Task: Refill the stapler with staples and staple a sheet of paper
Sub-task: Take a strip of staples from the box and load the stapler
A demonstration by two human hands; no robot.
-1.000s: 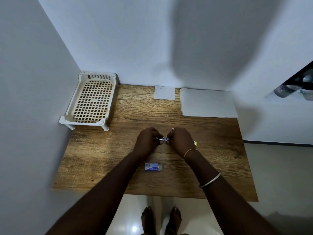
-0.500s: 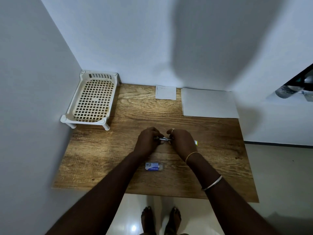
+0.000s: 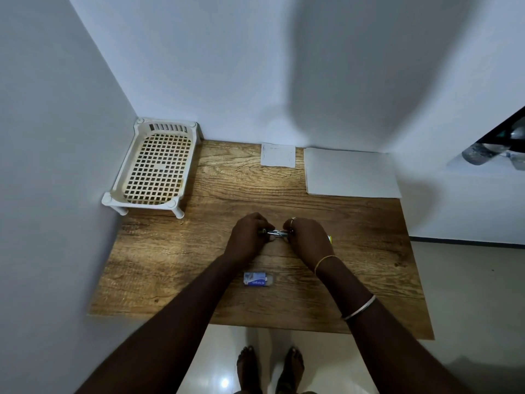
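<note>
A small metal stapler (image 3: 276, 232) lies lengthwise between my two hands over the middle of the wooden table (image 3: 170, 251). My left hand (image 3: 247, 237) grips its left end with curled fingers. My right hand (image 3: 308, 240) grips its right end, and a yellow-green tip shows past that hand's right side. Most of the stapler is hidden by my fingers. A small blue staple box (image 3: 258, 279) lies on the table nearer me, between my forearms. A stack of white paper (image 3: 350, 173) lies at the back right.
A cream plastic grid tray (image 3: 156, 166) on short legs stands in the back left corner against the walls. A small white square card (image 3: 278, 155) lies at the back middle. My bare feet show on the floor below the table's near edge.
Both hands stay on the stapler in almost the same place; only the camera view has shifted slightly.
</note>
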